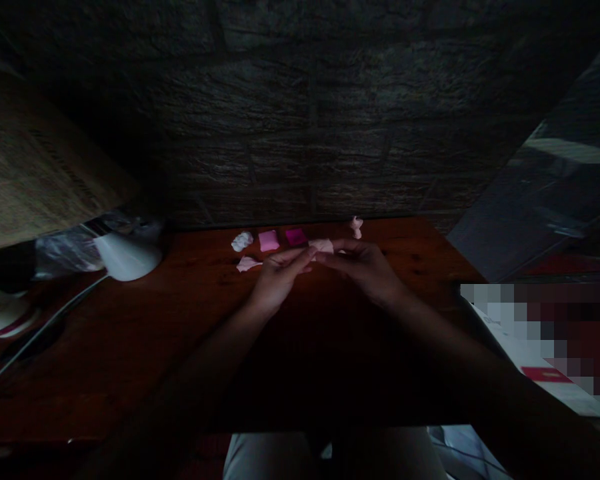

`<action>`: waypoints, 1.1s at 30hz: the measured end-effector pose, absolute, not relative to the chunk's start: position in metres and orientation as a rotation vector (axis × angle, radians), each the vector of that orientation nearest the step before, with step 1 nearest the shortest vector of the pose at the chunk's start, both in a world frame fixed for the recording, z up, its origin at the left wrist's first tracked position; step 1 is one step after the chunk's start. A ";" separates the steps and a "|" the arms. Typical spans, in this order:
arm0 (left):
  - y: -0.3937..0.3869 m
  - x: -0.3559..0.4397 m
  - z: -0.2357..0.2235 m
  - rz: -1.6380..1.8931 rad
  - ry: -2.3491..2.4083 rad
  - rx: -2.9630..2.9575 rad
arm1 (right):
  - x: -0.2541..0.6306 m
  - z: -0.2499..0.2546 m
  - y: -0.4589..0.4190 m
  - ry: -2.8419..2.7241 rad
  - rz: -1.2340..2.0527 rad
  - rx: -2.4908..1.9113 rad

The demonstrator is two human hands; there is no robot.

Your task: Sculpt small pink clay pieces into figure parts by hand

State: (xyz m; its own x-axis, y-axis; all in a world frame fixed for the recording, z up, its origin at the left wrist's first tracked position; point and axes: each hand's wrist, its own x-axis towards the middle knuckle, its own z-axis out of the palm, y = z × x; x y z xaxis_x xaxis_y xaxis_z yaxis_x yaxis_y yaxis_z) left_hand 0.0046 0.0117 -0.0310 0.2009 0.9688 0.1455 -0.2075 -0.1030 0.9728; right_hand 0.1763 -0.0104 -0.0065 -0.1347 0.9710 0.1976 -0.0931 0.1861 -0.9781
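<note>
Between my two hands is a small piece of pale pink paper (pixel 322 245), pinched at its edges over the far part of the wooden table. My left hand (pixel 279 272) grips its left side with thumb and fingers together. On the other side, my right hand (pixel 367 267) has its fingers closed on the paper's right edge. Just beyond the hands lie a magenta square (pixel 296 237) and a pink square (pixel 269 241). A crumpled white piece (pixel 242 241) sits left of them, with a folded pale pink piece (pixel 249 264) nearer me. To the right stands a twisted pink piece (pixel 357 227).
A lamp with a white base (pixel 127 255) and a woven shade (pixel 40 160) stands at the left, its cord (pixel 45 327) running across the wooden table (pixel 180 320). Beside it are a clear plastic bag (pixel 63 250) and a white cup (pixel 0 310). A brick wall (pixel 280 127) rises behind.
</note>
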 end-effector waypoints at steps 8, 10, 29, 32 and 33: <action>0.012 0.005 -0.032 1.182 0.784 1.141 | 0.176 -0.007 -0.010 -1.418 1.145 -0.926; 0.012 0.005 -0.031 1.176 0.747 1.090 | 0.176 -0.009 -0.010 -1.424 1.143 -0.921; 0.012 0.004 -0.026 1.175 0.693 0.904 | 0.179 -0.011 -0.009 -1.461 1.088 -0.986; 0.011 0.002 -0.024 1.102 0.669 0.860 | 0.180 -0.010 -0.009 -1.474 1.130 -0.969; 0.010 0.002 -0.024 1.083 0.665 0.849 | 0.180 -0.010 -0.009 -1.480 1.152 -0.959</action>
State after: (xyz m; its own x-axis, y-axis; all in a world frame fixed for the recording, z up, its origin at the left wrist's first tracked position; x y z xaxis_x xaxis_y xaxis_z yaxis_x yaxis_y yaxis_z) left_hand 0.0017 0.0102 -0.0238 0.3377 0.9395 -0.0576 -0.4770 0.2236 0.8500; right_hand 0.1797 -0.0094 -0.0097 -0.1969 0.9534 0.2286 0.0124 0.2356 -0.9718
